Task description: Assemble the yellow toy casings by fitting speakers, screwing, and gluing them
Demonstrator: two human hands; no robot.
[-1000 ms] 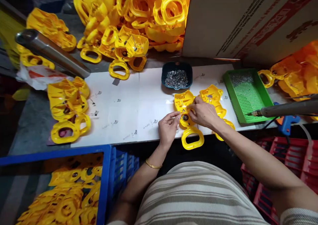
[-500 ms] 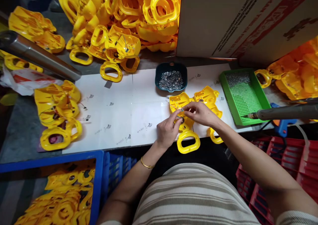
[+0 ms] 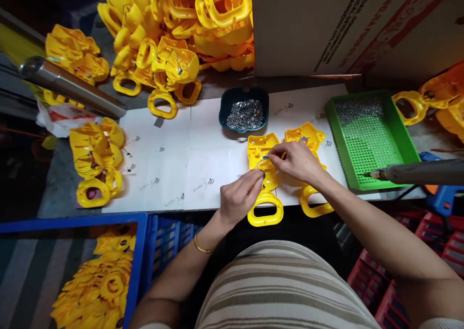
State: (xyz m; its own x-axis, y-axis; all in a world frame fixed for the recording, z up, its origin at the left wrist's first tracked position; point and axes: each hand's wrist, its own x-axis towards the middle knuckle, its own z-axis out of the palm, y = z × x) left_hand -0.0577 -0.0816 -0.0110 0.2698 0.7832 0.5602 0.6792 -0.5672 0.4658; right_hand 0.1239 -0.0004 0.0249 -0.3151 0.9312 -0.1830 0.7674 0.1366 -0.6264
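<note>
Two narrow pinches meet over one yellow plastic shell (image 3: 258,147). The right hand (image 3: 295,162) nips a small wired part (image 3: 266,158) between thumb and forefinger. The left hand (image 3: 237,198) curls tight against the shell's middle, its grip closed, contents hidden. Shell lies flat on the white-sheeted desk (image 3: 188,159), looped handle overhanging the front edge. Just beside it lies a second moulded shell (image 3: 306,133); behind, a dark bowl (image 3: 224,106) of metal bits (image 3: 246,114).
</note>
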